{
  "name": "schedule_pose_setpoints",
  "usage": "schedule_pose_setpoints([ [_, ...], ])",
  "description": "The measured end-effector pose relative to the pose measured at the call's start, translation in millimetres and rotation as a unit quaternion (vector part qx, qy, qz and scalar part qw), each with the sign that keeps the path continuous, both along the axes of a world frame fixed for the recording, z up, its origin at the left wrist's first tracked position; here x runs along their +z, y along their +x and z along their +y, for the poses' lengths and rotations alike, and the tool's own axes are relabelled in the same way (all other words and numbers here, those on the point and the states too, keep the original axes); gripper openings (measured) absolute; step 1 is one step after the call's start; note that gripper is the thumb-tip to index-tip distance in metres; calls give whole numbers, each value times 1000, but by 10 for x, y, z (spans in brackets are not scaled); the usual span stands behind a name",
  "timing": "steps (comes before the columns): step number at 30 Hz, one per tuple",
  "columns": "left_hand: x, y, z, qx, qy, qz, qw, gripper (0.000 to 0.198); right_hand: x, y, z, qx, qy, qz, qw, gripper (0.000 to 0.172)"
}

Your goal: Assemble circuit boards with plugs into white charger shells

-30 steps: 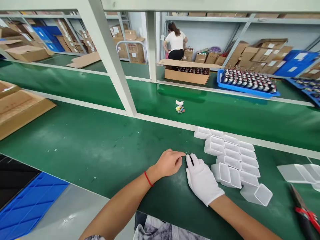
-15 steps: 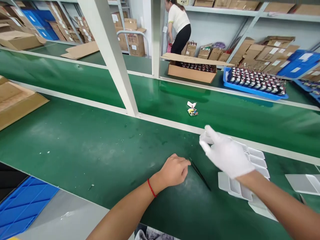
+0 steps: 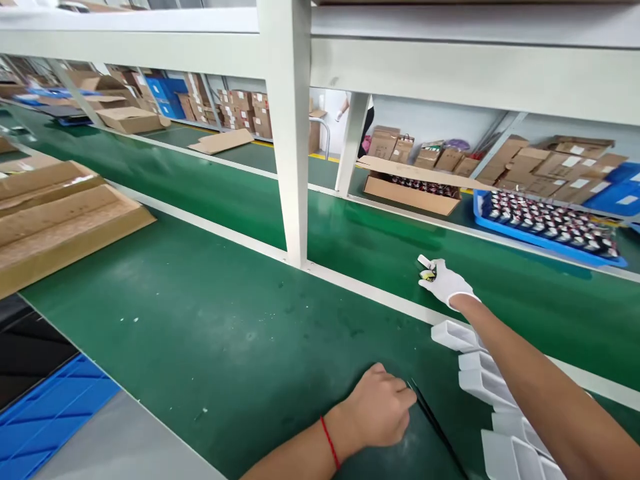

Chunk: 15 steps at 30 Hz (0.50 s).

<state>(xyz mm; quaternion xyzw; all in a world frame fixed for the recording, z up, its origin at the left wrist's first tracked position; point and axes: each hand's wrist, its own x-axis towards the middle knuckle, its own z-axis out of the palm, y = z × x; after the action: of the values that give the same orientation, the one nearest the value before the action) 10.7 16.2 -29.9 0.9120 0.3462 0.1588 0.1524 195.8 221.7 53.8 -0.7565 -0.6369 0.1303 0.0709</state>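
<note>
My right hand [image 3: 447, 283], in a white glove, reaches over the green belt, with thumb and fingers closed round a small circuit board [image 3: 427, 275] with yellow and dark parts. A small white piece [image 3: 425, 261] shows beside the board at the fingertips. My left hand [image 3: 383, 407], bare with a red cord at the wrist, rests curled on the green table. Just right of its knuckles lie black tweezers [image 3: 435, 420], their tips close to the fingers. White plastic cases [image 3: 483, 380] stand in a row beneath my right forearm, which partly hides them.
A white post [image 3: 290, 167] rises from the rail between table and belt. Open cardboard boxes [image 3: 75, 233] sit at left. Across the belt are a blue tray [image 3: 550, 247] of small parts and a carton [image 3: 410, 193]. A person [image 3: 367, 123] is partly visible behind.
My right hand has moved from above the white cases forward to the circuit board on the belt and closed on it. My left hand stays beside the tweezers. The view has shifted.
</note>
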Motion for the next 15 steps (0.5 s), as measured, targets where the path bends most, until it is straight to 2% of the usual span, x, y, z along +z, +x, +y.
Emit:
schedule_pose_setpoints([
  [4,-22,-4,-12,4,13,-25,1000,8,36,86,-24,-95,-35,142,985,33],
  [7,-45,-12,-24,21,31,-82,996,21,153,195,-188,-129,-31,300,945,30],
  [11,-29,-29,21,26,41,-127,991,32,390,391,-635,-97,28,501,860,35],
  [15,62,-39,43,30,15,-107,994,29,635,616,-1310,-27,95,619,779,55],
])
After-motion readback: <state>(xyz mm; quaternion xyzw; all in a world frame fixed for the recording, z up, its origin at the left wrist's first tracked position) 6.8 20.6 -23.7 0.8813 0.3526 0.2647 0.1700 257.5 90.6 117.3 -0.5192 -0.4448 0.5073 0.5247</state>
